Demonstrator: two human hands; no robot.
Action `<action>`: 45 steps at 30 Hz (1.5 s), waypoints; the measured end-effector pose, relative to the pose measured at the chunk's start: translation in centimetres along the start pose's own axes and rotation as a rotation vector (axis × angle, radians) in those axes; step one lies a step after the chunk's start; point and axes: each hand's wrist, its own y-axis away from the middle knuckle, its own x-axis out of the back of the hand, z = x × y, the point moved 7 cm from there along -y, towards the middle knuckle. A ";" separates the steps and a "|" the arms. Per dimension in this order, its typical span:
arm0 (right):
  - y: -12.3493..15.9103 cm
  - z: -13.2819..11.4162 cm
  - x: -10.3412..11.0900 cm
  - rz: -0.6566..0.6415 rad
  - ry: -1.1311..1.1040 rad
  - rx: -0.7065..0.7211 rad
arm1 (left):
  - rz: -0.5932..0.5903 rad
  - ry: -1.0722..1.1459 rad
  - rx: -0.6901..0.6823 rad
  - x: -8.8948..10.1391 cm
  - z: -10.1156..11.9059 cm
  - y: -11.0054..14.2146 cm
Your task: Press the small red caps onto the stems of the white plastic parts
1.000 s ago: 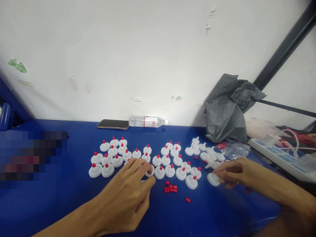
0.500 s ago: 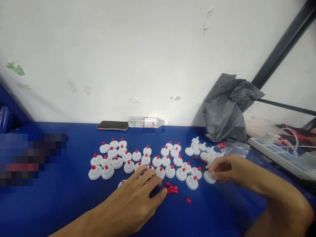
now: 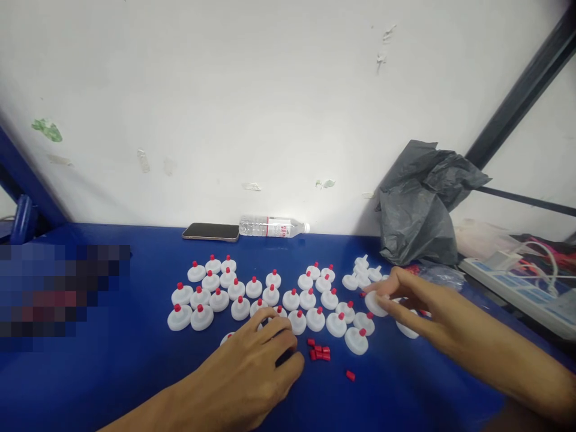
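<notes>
My right hand (image 3: 418, 306) pinches a white round spout lid (image 3: 375, 304) between thumb and fingers, just above the table. Another white lid (image 3: 407, 324) lies partly hidden beneath that hand. My left hand (image 3: 258, 360) hovers low over the front of the lids, fingers loosely bent and apart, with nothing visible in it; some fingertips are hidden. Several white lids with red tips (image 3: 240, 308) stand in loose rows on the blue table. Right of my left hand lie small loose red caps (image 3: 320, 353), with a single red cap (image 3: 350, 375) nearer me.
A heap of lids without red tips (image 3: 361, 275) lies at the right. Along the wall are a phone (image 3: 210, 232) and a water bottle (image 3: 274, 227). A grey plastic bag (image 3: 418, 210), a clear bag (image 3: 438, 276) and a power strip (image 3: 517, 294) stand at the right.
My right hand has moved slightly up and left and now holds a white lid raised and tilted. My left hand stays nearly in place, fingers a bit more curled. The view has shifted slightly.
</notes>
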 end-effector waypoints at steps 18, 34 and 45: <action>-0.2 -8.1 -5.8 -0.292 -0.061 0.131 | 0.394 0.145 0.073 4.3 -1.3 0.3; -0.7 -9.6 -6.1 -0.254 -0.076 0.186 | 0.415 0.122 0.077 4.3 -1.5 0.2; -0.3 -9.2 -5.8 -0.175 0.040 0.217 | 0.476 0.071 0.112 4.3 -2.2 0.6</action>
